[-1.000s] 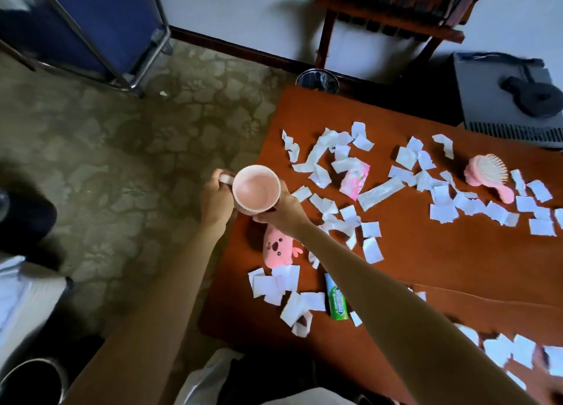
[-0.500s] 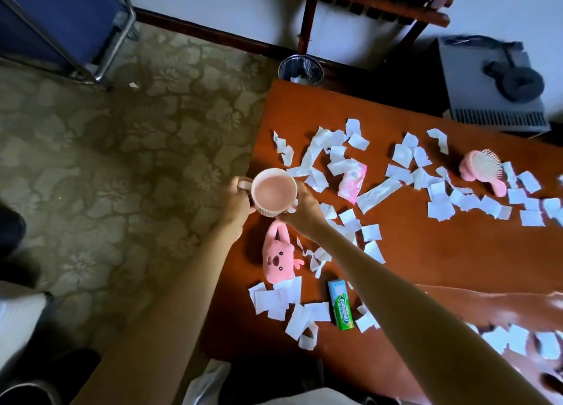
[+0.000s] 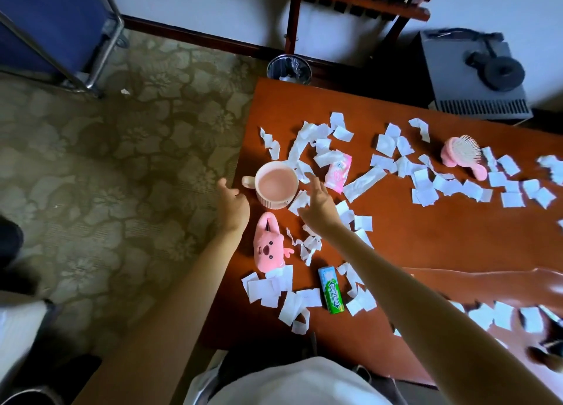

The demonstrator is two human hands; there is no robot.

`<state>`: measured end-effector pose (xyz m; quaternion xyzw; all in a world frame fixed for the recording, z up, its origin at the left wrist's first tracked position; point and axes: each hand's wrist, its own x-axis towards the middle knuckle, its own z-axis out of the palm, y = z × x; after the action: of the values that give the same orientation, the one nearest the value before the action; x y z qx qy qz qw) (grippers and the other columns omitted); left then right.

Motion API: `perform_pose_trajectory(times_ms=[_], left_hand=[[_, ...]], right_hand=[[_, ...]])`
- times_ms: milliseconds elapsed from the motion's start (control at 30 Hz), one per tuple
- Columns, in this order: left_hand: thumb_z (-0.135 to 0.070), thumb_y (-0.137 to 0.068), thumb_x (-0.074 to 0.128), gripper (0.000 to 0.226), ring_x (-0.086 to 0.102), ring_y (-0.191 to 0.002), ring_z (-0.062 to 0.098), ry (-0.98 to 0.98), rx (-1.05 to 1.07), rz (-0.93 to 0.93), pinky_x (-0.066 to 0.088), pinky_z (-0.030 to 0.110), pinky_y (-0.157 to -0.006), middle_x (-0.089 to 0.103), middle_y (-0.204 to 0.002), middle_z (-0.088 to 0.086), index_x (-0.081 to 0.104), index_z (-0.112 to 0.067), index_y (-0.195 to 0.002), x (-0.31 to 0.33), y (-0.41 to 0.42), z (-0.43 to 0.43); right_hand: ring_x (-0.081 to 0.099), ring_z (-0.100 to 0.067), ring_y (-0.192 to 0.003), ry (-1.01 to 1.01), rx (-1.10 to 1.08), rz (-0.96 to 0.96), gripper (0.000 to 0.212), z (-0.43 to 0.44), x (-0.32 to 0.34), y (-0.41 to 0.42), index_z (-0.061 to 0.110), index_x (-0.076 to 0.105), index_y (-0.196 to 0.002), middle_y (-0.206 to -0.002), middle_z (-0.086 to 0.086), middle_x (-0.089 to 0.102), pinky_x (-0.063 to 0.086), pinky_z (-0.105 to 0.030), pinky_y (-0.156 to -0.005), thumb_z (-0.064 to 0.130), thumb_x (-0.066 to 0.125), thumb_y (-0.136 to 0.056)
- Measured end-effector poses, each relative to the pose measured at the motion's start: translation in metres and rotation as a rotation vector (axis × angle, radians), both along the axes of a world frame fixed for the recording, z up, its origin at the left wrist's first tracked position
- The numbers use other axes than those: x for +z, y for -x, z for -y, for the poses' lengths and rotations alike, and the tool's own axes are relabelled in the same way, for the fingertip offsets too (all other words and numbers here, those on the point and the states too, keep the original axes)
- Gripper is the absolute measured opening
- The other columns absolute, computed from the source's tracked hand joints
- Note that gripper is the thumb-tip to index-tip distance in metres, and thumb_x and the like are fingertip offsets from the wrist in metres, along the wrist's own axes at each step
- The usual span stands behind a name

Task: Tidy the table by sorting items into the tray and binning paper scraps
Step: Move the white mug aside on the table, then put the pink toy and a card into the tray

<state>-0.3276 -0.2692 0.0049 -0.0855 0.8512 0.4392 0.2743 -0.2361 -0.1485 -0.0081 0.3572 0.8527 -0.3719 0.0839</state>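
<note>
A pink mug (image 3: 276,184) stands upright near the left edge of the brown table (image 3: 411,246), its handle pointing left. My left hand (image 3: 232,205) hovers open just left of the mug, not touching it. My right hand (image 3: 318,203) is open just right of the mug, fingers spread over white paper scraps (image 3: 362,183). Several scraps are strewn across the table. A pink plush toy (image 3: 269,246) lies below the mug. A green gum pack (image 3: 332,289), a pink tissue packet (image 3: 338,173) and a pink hairbrush (image 3: 463,155) also lie on the table.
A small round bin (image 3: 288,69) with a liner stands on the floor at the table's far left corner. A wooden chair (image 3: 356,5) stands against the wall. A grey appliance (image 3: 475,75) sits at the back right. Patterned carpet (image 3: 122,167) lies left of the table.
Both hands held the mug off the table's edge before. Now the mug rests on the table and both hands have let go and opened.
</note>
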Motion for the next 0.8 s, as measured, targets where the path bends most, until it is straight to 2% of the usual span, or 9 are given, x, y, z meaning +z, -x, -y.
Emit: perform_pose_trajectory(times_ms=[100, 167, 267, 333, 500, 567, 633, 700, 800], left_hand=[[-0.013, -0.093, 0.049, 0.041, 0.052, -0.120, 0.027, 0.150, -0.213, -0.076, 0.041, 0.027, -0.087, 0.051, -0.133, 0.015, 0.041, -0.004, -0.132, 0.009, -0.020, 0.012], [-0.037, -0.088, 0.057, 0.058, 0.053, -0.118, 0.027, 0.301, -0.407, -0.059, 0.040, 0.027, -0.081, 0.051, -0.130, 0.013, 0.039, -0.006, -0.133, 0.010, -0.036, 0.018], [-0.056, -0.072, 0.069, 0.093, 0.046, -0.125, 0.030, 0.428, -0.555, 0.094, 0.046, 0.037, -0.095, 0.042, -0.136, 0.014, 0.026, -0.009, -0.140, 0.003, -0.056, 0.023], [-0.053, -0.067, 0.075, 0.099, 0.044, -0.126, 0.031, 0.424, -0.564, 0.131, 0.046, 0.040, -0.098, 0.039, -0.137, 0.014, 0.024, -0.008, -0.139, -0.003, -0.066, 0.023], [-0.036, -0.068, 0.080, 0.090, 0.047, -0.123, 0.031, 0.359, -0.486, 0.098, 0.049, 0.038, -0.093, 0.035, -0.135, 0.014, 0.029, -0.007, -0.136, -0.006, -0.076, 0.018], [-0.030, -0.069, 0.080, 0.086, 0.046, -0.123, 0.032, 0.353, -0.473, 0.073, 0.050, 0.039, -0.094, 0.033, -0.136, 0.015, 0.031, -0.006, -0.136, -0.006, -0.077, 0.016], [-0.027, -0.069, 0.080, 0.084, 0.046, -0.121, 0.032, 0.331, -0.459, 0.053, 0.050, 0.039, -0.093, 0.033, -0.135, 0.016, 0.033, -0.007, -0.134, -0.004, -0.080, 0.017], [-0.026, -0.069, 0.080, 0.079, 0.046, -0.120, 0.033, 0.320, -0.442, -0.004, 0.050, 0.040, -0.091, 0.037, -0.132, 0.017, 0.035, -0.006, -0.131, -0.001, -0.084, 0.020], [-0.027, -0.071, 0.078, 0.072, 0.047, -0.118, 0.033, 0.304, -0.434, -0.138, 0.050, 0.043, -0.094, 0.045, -0.128, 0.019, 0.038, -0.002, -0.126, 0.013, -0.093, 0.021]], right_hand=[[0.048, -0.030, -0.127, -0.013, -0.060, -0.019, 0.064, 0.002, 0.006, -0.026, 0.018, 0.024, -0.143, -0.151, -0.009, 0.032, 0.052, -0.024, -0.079, 0.001, 0.054, -0.089], [0.056, -0.030, -0.113, -0.101, -0.071, -0.045, 0.051, 0.007, 0.007, -0.049, 0.011, 0.037, -0.133, -0.138, -0.013, 0.044, 0.049, -0.023, -0.072, 0.002, 0.055, -0.086], [0.058, -0.025, -0.089, -0.180, -0.066, 0.003, 0.036, 0.018, 0.006, -0.086, 0.006, 0.045, -0.120, -0.120, -0.015, 0.054, 0.043, -0.019, -0.060, 0.009, 0.057, -0.086], [0.056, -0.020, -0.084, -0.191, -0.033, 0.107, 0.037, 0.025, 0.005, -0.109, 0.007, 0.044, -0.121, -0.116, -0.011, 0.056, 0.041, -0.014, -0.058, 0.022, 0.057, -0.089], [0.061, -0.023, -0.102, -0.151, 0.028, 0.374, 0.050, 0.036, 0.002, -0.141, 0.010, 0.048, -0.115, -0.117, -0.008, 0.059, 0.050, -0.026, -0.076, 0.048, 0.060, -0.084], [0.060, -0.023, -0.112, -0.114, 0.019, 0.418, 0.058, 0.041, -0.002, -0.143, 0.012, 0.045, -0.123, -0.124, -0.007, 0.058, 0.052, -0.029, -0.084, 0.050, 0.061, -0.082], [0.058, -0.023, -0.116, -0.087, -0.008, 0.427, 0.062, 0.044, -0.003, -0.142, 0.012, 0.040, -0.128, -0.128, -0.007, 0.056, 0.052, -0.028, -0.086, 0.049, 0.062, -0.083], [0.058, -0.023, -0.115, -0.078, -0.014, 0.421, 0.061, 0.045, -0.001, -0.141, 0.012, 0.041, -0.128, -0.127, -0.006, 0.056, 0.051, -0.027, -0.086, 0.047, 0.063, -0.083], [0.061, -0.022, -0.105, -0.060, -0.032, 0.372, 0.049, 0.042, 0.004, -0.142, 0.012, 0.045, -0.124, -0.120, -0.008, 0.059, 0.051, -0.025, -0.080, 0.039, 0.061, -0.086]])
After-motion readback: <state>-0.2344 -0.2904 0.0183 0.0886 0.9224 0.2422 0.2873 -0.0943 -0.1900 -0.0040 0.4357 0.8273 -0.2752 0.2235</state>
